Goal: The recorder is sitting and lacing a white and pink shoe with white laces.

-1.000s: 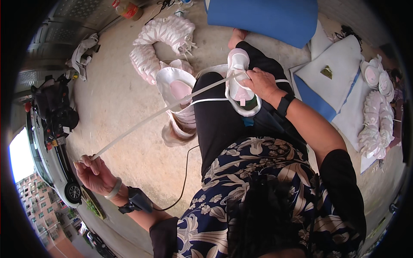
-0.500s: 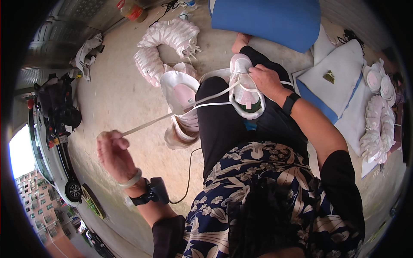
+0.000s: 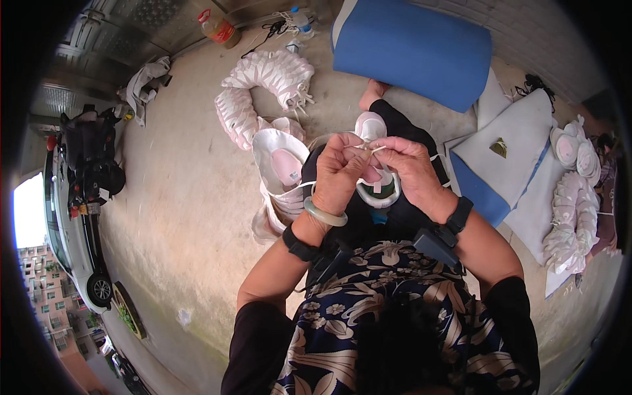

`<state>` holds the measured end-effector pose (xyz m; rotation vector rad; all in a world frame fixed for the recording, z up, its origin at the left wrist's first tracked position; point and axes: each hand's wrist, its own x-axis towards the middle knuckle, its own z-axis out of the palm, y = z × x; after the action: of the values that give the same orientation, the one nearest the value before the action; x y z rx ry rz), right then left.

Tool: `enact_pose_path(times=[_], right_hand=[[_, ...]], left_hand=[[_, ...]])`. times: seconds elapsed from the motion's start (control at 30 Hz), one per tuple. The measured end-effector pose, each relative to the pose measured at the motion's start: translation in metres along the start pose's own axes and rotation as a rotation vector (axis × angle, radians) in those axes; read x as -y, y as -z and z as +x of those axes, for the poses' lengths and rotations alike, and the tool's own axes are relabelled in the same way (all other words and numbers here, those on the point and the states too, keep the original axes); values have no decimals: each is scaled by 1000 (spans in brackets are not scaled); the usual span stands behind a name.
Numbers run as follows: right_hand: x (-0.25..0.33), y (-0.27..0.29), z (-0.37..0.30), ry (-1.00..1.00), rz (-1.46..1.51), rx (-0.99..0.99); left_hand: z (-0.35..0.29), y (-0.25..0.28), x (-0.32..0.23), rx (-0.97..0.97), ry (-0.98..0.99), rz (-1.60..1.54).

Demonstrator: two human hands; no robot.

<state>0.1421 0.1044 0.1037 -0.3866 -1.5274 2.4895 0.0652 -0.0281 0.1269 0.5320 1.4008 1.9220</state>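
A white and pink shoe upper [image 3: 370,125] rests over my lap, toe pointing away from me, its middle covered by my fingers. My left hand [image 3: 342,172] and my right hand [image 3: 411,168] meet above its lacing area. Both pinch a pale shoelace [image 3: 376,150], thumbs and forefingers pressed together; how the lace runs between them is partly hidden. Left of my knee, a stack of white shoe uppers [image 3: 264,141] with pink insides lies on the floor, the nearest touching my leg.
Beyond that stack curves a row of nested uppers [image 3: 247,82]. More uppers [image 3: 571,217] lie at the far right beside grey-white sheets [image 3: 503,148]. A rolled blue mat [image 3: 411,52] lies ahead of my bare foot. A bottle [image 3: 219,29] stands by the wall; a scooter [image 3: 91,155] is at left.
My left hand has come in from far left, where it held the lace stretched out, to meet my right hand over the shoe upper. The lace is no longer pulled taut.
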Motion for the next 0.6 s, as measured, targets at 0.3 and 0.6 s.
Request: enact_pose_path(times=[0.3, 0.6], right_hand=[[2, 3, -7, 61, 73, -66], [1, 6, -7, 113, -17, -90]], left_hand=[[4, -13, 16, -114, 55, -18], [4, -21, 17, -112, 47, -25]])
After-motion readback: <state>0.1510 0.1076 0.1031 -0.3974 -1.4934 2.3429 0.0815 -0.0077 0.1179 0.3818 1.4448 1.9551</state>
